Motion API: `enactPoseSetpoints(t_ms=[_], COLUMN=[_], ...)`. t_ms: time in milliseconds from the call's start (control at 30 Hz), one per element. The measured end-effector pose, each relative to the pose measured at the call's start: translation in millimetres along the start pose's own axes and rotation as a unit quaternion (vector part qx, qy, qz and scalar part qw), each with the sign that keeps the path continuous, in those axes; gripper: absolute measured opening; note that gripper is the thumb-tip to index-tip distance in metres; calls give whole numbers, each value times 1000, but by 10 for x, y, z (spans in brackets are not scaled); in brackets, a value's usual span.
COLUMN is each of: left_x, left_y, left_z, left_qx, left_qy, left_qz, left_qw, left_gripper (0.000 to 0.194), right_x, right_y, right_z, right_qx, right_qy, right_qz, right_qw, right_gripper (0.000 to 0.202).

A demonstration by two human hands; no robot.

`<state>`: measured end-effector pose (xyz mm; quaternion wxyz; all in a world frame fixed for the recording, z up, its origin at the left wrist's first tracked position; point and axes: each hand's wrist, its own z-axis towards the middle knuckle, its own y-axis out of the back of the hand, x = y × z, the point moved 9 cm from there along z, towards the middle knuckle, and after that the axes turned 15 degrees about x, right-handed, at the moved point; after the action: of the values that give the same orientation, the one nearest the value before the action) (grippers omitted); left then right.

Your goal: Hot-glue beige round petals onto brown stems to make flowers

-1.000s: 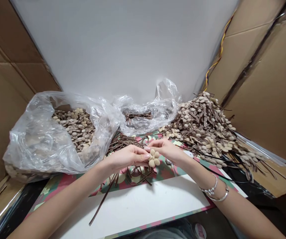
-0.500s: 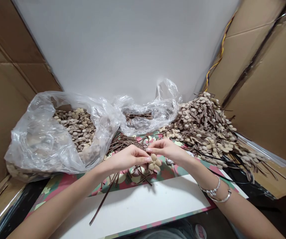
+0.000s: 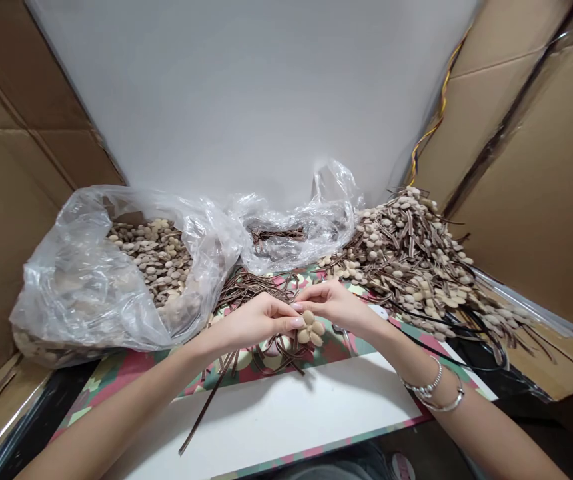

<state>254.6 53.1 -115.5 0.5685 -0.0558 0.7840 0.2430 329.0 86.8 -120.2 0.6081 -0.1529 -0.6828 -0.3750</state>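
A beige padded flower (image 3: 310, 329) with rounded petals hangs just above the table, its edge pinched between the thumb and forefinger of my left hand (image 3: 261, 319). My right hand (image 3: 334, 304) meets it from the other side, fingertips closed right at the flower's upper edge. What those right fingertips grip is too small to make out. Thin brown strips (image 3: 279, 353) lie beneath the hands, and a thicker bundle of brown strips (image 3: 246, 287) sits behind my left hand. One long strip (image 3: 201, 413) runs forward over the white board (image 3: 286, 407).
A clear plastic bag (image 3: 91, 287) of loose flowers stands at left. Another plastic bag (image 3: 311, 233) with brown strips lies at the back. To the right rises a heap of flowers with strips (image 3: 411, 253), near a black cable (image 3: 446, 363). Cardboard walls (image 3: 531, 200) flank the table.
The flower has turned a little, with its petals facing me more fully. Both hands stay in nearly the same place.
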Motion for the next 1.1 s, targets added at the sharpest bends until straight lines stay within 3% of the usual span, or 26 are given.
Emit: enactPoseSetpoints(t_ms=[233, 633, 933, 1100], left_x=[-40, -2, 7, -67], left_y=[70, 44, 67, 98], left_z=[-42, -5, -19, -76], left_qx=[-44, -42, -58, -78], left_qy=[11, 5, 18, 19], left_qz=[74, -13, 10, 38], left_qw=[996, 999, 998, 996], left_gripper=[42, 38, 39, 40], right_x=[-33, -49, -96, -124], right_y=[44, 32, 4, -92], right_z=[-17, -18, -23, -44], right_qx=[-21, -15, -12, 74], right_qy=[-11, -4, -19, -39], right_qz=[40, 50, 117, 209], right_qw=[999, 999, 993, 974], right_gripper=[31, 28, 25, 26])
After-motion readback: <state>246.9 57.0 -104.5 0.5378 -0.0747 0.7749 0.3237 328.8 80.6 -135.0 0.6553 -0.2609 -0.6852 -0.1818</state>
